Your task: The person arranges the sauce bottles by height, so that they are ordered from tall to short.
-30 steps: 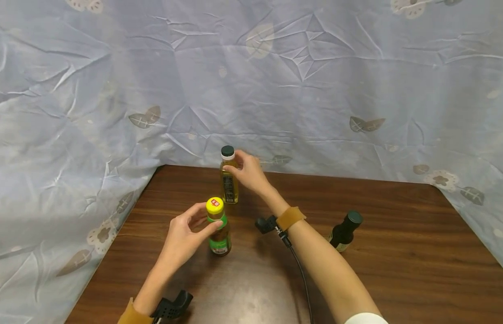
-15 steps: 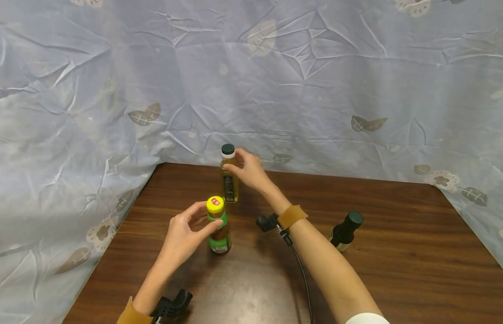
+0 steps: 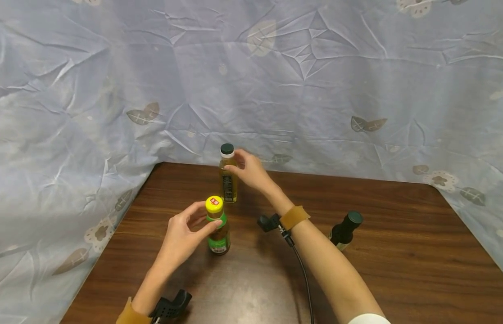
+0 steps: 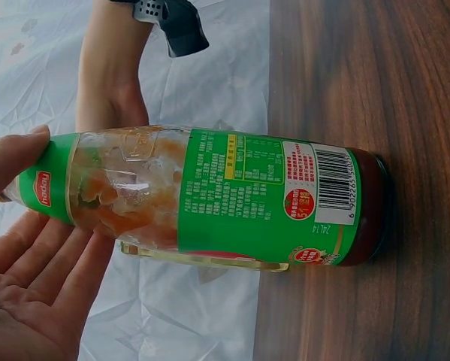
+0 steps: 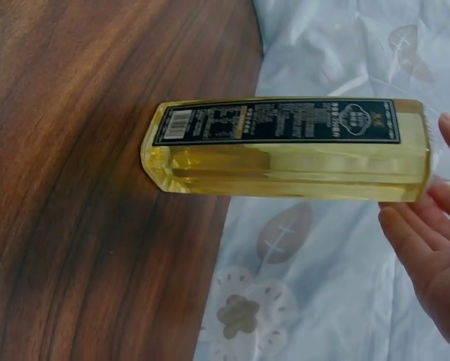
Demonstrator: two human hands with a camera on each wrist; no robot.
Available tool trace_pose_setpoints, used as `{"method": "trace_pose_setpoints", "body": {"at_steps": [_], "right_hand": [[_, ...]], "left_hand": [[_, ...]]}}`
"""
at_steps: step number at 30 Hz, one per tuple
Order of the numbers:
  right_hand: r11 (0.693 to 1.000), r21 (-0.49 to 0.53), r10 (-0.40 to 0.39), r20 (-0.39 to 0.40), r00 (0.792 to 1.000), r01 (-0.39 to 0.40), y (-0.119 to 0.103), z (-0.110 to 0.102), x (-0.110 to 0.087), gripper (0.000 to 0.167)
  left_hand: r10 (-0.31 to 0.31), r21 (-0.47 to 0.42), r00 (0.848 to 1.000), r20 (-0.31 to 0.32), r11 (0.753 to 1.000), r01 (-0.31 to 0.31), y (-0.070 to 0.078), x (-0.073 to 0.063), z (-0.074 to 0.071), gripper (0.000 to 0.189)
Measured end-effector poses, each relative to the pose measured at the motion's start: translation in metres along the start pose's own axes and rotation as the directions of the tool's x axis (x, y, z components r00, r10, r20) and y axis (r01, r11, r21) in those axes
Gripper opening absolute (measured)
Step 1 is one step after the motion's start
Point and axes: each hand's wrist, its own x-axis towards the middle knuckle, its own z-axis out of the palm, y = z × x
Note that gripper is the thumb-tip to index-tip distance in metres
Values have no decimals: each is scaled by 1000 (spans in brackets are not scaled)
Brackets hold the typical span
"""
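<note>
Head view: left hand (image 3: 184, 231) pinches one sauce bottle (image 3: 220, 236), right hand (image 3: 250, 171) one oil bottle (image 3: 228, 183), of three

Tan wrist straps (image 3: 294, 218); black wrist cameras (image 3: 171, 308) (right one trails thin black cable (image 3: 306, 279)); white right sleeve (image 3: 369, 319).

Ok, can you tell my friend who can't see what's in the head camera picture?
A person's left hand holds a yellow-capped bottle near its neck, while the right hand holds a bottle of yellow liquid farther back. Both are upright at a brown table. A dark bottle is partly hidden by the right forearm; patterned cloth hangs behind.
</note>
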Motion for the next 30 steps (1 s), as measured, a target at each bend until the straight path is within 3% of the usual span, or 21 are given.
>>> {"method": "trace_pose_setpoints", "body": {"at_steps": [11,21,30], "right_hand": [[998,3,59,-1,998,-59,-10,-20,-22,53],[1000,15,-5,-26,1000,6,-16,-35,-60,52],[993,51,-102,-97,990,108,-16,-49,-113,47]], "left_hand": [[-15,4,1000,0,1000,15,2,1,0,41],[-55,3,998,9,998,55,5,1,-1,41],[-38,14,999,0,999,38,5,2,0,40]]}}
